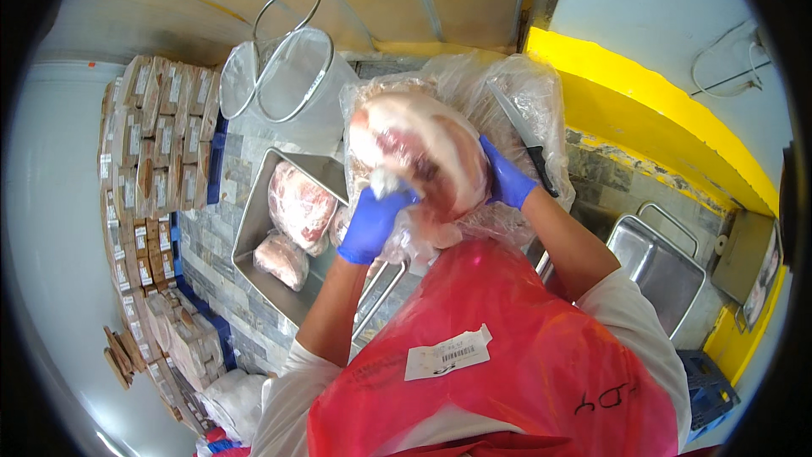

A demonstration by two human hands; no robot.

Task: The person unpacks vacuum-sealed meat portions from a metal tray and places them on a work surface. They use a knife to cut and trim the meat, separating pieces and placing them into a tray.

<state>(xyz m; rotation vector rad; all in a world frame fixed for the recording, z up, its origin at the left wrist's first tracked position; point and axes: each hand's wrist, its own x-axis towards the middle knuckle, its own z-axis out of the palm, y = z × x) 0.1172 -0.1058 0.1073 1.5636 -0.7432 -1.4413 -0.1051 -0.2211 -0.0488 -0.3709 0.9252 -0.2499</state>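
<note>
Head view. A large cut of meat (440,140) lies before me on clear plastic sheeting (541,93), a knife (518,123) to its right. My gloved left hand (370,222) appears closed around a pale wad (386,181), too blurred to identify, at the meat's near-left side; my right hand (509,173) rests uncurled against the right flank. I judge the step in hand as steadying and handling; the next move calls for firm right-hand support, the surface looking slick.
</note>
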